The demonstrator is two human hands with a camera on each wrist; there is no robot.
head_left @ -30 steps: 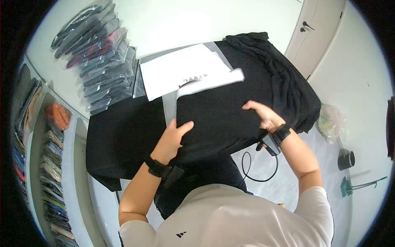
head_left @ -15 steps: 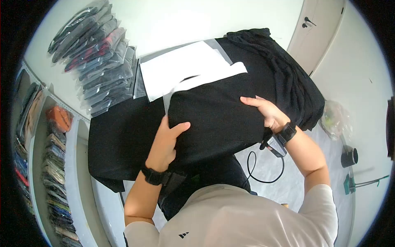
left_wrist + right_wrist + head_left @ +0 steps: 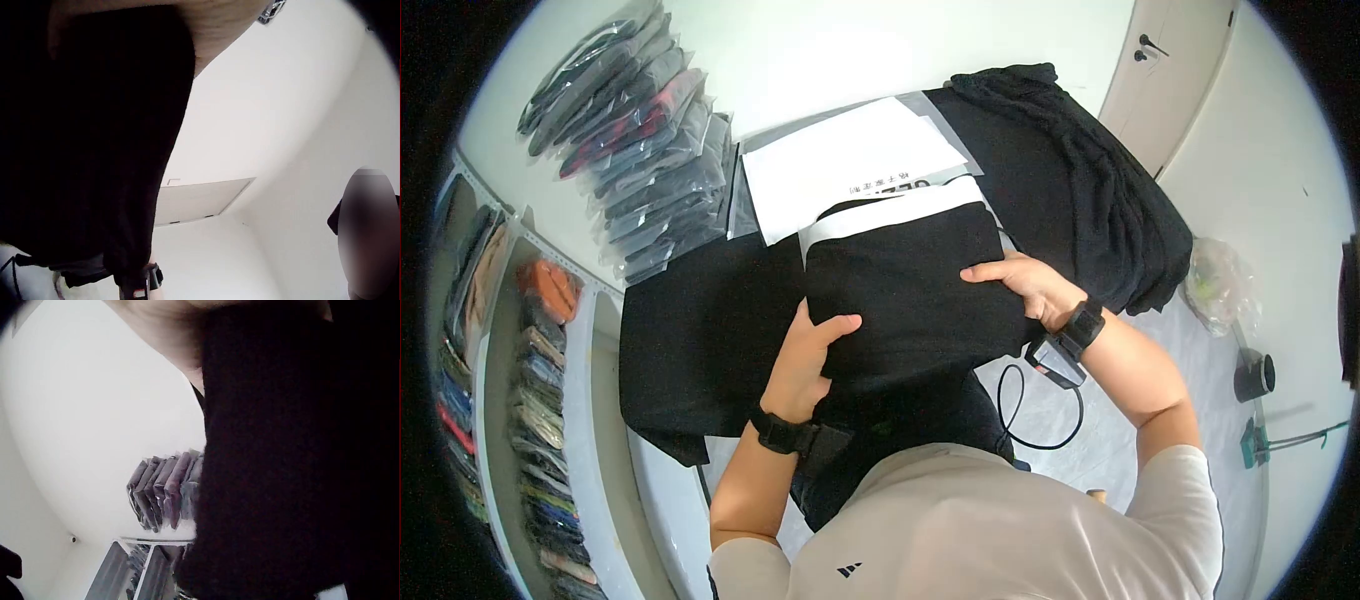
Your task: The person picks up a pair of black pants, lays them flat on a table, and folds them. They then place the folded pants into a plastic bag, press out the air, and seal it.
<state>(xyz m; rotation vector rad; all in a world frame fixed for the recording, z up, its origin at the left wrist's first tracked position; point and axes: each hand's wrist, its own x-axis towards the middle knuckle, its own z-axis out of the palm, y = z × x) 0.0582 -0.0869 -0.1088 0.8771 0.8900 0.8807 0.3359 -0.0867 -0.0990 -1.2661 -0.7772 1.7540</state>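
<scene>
A folded black garment (image 3: 900,285) spans the space between both hands, over the near part of the black-covered table. Along its far edge runs a white strip (image 3: 900,208). My left hand (image 3: 798,352) grips the garment's left side, thumb on top and fingers mostly hidden underneath. On the opposite side, my right hand (image 3: 1042,286) holds it the same way. Just beyond lies a white printed sheet (image 3: 840,165) with a clear plastic bag (image 3: 955,140) showing round its edges; the garment's far edge overlaps both. In the wrist views, dark cloth fills much of the picture.
Bagged garments (image 3: 650,160) are piled high at the table's back left. Black gathered cloth (image 3: 1090,180) lies at the right end. Shelves (image 3: 550,400) of packed clothes stand on the left. A cable (image 3: 1040,445) hangs from the right wrist device (image 3: 1055,362).
The garment's far edge with its white strip has tilted and settled, straighter now, near the sheet. My right hand has shifted left and slightly down from its half-second-ago place. Printed lettering shows again.
</scene>
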